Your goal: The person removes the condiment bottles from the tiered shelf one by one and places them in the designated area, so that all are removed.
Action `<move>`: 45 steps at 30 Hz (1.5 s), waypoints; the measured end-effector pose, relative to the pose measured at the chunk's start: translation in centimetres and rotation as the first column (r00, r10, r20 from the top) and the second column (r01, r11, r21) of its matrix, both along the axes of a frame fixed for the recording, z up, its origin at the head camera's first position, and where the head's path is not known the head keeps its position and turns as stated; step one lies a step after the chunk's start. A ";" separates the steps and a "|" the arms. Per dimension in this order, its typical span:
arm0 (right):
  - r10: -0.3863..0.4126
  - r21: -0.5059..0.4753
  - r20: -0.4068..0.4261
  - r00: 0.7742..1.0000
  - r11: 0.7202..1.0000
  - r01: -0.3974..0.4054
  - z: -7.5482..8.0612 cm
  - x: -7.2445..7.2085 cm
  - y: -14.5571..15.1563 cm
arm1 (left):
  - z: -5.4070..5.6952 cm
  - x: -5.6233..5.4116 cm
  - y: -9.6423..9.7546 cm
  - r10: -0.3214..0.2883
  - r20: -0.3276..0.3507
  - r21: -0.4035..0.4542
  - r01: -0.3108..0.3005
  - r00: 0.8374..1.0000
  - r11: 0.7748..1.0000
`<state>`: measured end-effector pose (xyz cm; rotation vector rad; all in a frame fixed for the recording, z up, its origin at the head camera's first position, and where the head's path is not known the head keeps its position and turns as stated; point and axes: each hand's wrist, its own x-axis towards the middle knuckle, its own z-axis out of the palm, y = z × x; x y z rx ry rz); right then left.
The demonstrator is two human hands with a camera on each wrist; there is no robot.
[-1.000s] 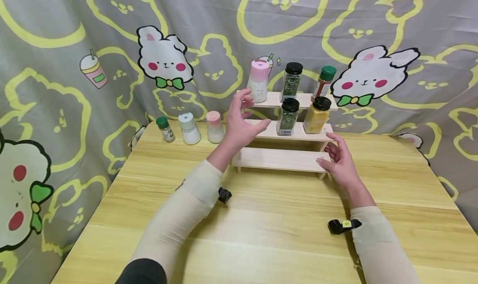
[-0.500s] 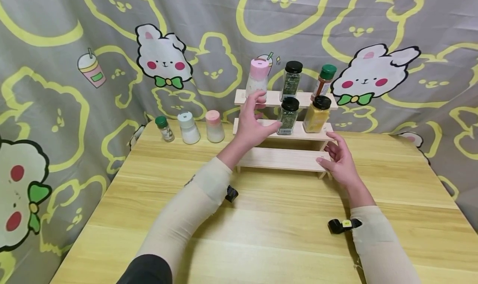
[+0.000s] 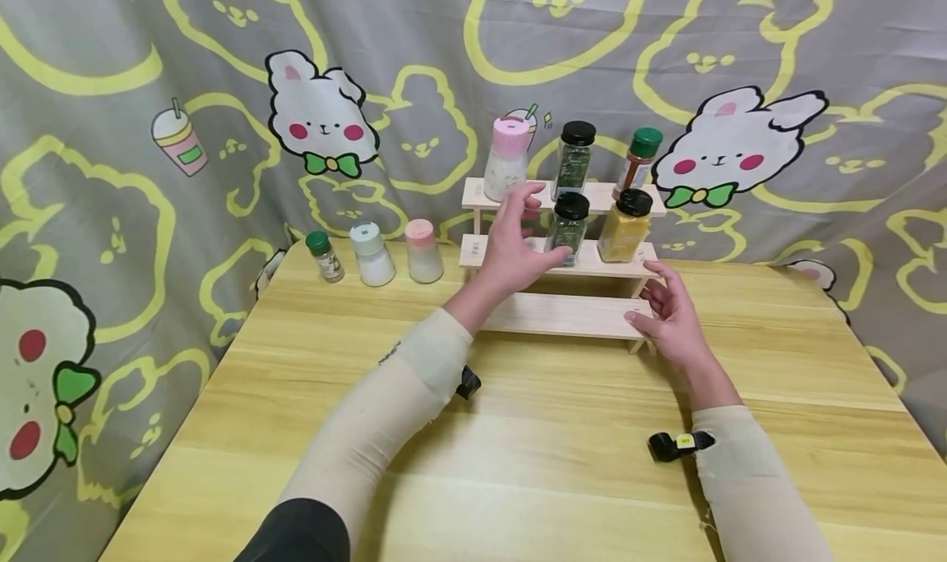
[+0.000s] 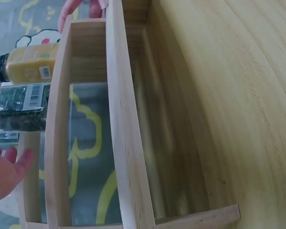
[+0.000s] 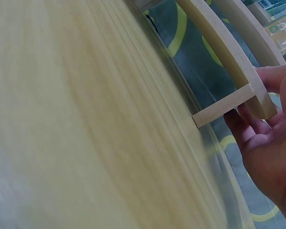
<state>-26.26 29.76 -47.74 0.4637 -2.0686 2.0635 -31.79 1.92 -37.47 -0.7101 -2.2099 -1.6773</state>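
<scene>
A three-tier wooden rack [image 3: 570, 314] stands at the back of the table. On its middle tier is a black-capped jar of dried green herbs [image 3: 566, 232]. My left hand [image 3: 514, 250] reaches around that jar, its thumb in front and its fingers spread on the left. In the left wrist view a gap shows between the herb jar [image 4: 19, 112] and the lower fingers [image 4: 14, 169]. My right hand [image 3: 669, 320] grips the right end of the bottom tier, thumb on top and fingers curled under, as the right wrist view also shows.
Right of the herb jar stands a jar of yellow powder [image 3: 625, 227]. The top tier bears a pink-capped shaker [image 3: 507, 163], another herb jar [image 3: 575, 161] and a green-capped bottle [image 3: 639, 163]. On the table at left are a green-capped bottle [image 3: 325, 258], white shaker [image 3: 373, 258] and pink-topped shaker [image 3: 423, 254].
My left hand has moved right, from the rack's left end to the herb jar on the middle tier. The right hand keeps its grip on the rack.
</scene>
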 end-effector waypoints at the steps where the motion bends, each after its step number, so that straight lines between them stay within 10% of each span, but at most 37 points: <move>1: -0.001 -0.001 0.001 1.000 1.000 0.001 0.0 0.0 0.0 | -0.1 0.0 0.1 0.000 0.005 -0.007 0.000 1.000 1.000; 45: 0.000 -0.003 -0.016 1.000 1.000 0.000 -0.1 -0.1 -0.2 | -1.8 -0.4 2.8 0.130 -0.105 -0.107 -0.141 0.986 0.984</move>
